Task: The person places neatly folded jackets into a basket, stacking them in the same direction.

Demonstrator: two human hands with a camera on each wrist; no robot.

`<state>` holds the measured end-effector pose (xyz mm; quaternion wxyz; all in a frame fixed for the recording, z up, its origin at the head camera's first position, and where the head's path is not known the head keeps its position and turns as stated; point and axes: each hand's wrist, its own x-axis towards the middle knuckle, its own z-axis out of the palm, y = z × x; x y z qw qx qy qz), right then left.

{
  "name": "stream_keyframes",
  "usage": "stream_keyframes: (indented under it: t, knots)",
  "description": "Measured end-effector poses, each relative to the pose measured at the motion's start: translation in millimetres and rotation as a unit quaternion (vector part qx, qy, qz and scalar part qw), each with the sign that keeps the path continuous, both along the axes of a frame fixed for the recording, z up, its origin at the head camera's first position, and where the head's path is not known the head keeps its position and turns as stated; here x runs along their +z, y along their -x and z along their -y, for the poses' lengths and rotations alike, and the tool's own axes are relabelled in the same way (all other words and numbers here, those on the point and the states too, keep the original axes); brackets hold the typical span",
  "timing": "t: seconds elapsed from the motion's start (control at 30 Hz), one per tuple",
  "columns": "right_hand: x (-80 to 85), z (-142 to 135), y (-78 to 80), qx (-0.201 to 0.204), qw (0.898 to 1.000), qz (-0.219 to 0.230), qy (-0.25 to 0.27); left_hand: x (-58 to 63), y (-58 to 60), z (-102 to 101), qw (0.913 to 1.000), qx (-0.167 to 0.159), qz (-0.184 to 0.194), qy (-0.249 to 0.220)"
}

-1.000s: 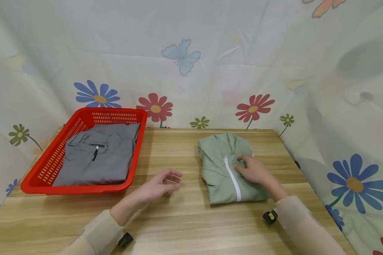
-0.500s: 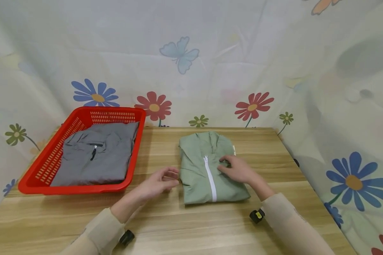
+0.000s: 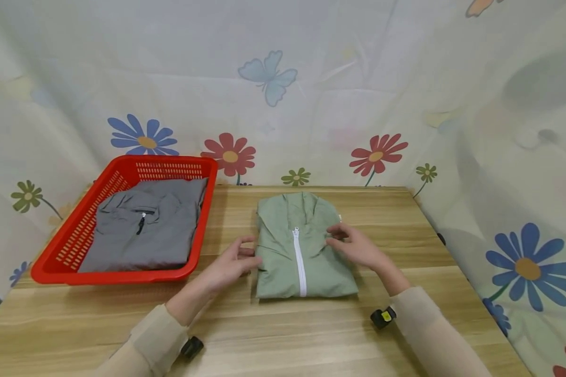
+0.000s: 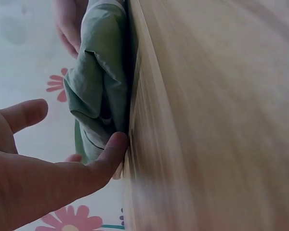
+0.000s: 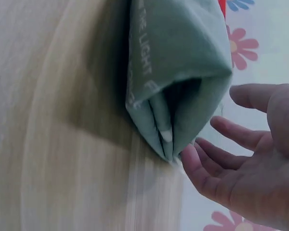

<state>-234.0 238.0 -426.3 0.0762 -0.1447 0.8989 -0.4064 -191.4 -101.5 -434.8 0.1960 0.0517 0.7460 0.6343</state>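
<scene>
A folded sage-green jacket (image 3: 283, 267) with a white front zipper lies on the wooden table, collar toward the back. My left hand (image 3: 231, 264) is at its left edge, fingers loosely bent; in the left wrist view a fingertip (image 4: 118, 142) meets the low side of the folds (image 4: 94, 86). Over the jacket's right edge is my right hand (image 3: 358, 248), thumb and fingers apart with nothing between them. The right wrist view shows the layered open end of the jacket (image 5: 183, 43), pale printed lettering on it, and the fingertips (image 5: 190, 159) right beside its lower corner.
To the left stands a red plastic basket (image 3: 200, 230) with a folded grey garment (image 3: 141, 246) that has a black zipper pull. A flower-print curtain (image 3: 311, 115) rises behind the table (image 3: 283, 335) and along both sides.
The green jacket has slid left across the table with my right hand, up to my left hand, and now sits straighter. My left hand has stayed nearly in place; the basket has not moved.
</scene>
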Motion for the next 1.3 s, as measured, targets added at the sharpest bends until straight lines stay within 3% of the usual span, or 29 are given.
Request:
stream_keyframes:
  t: [0.2,0.43,0.87,1.3]
  knots:
    - [-0.2,-10.9,-1.3,-0.048,0.999,0.005,0.008,0.1,4.5,-6.2,0.9996,0.021,0.007,0.015]
    - [-0.4,-14.1,-4.3,-0.09,0.994,0.063,0.003,0.6,12.4,-15.0,0.9989,0.04,0.023,-0.003]
    - [-7.1,-1.6,-3.4,-0.116,0.992,0.052,-0.003,-2.4,25.8,-28.1,0.9972,0.052,0.044,-0.029]
    - [-11.6,-5.1,-2.9,-0.122,0.989,0.073,0.04,-6.9,33.6,-37.3,0.995,0.073,0.054,-0.039]
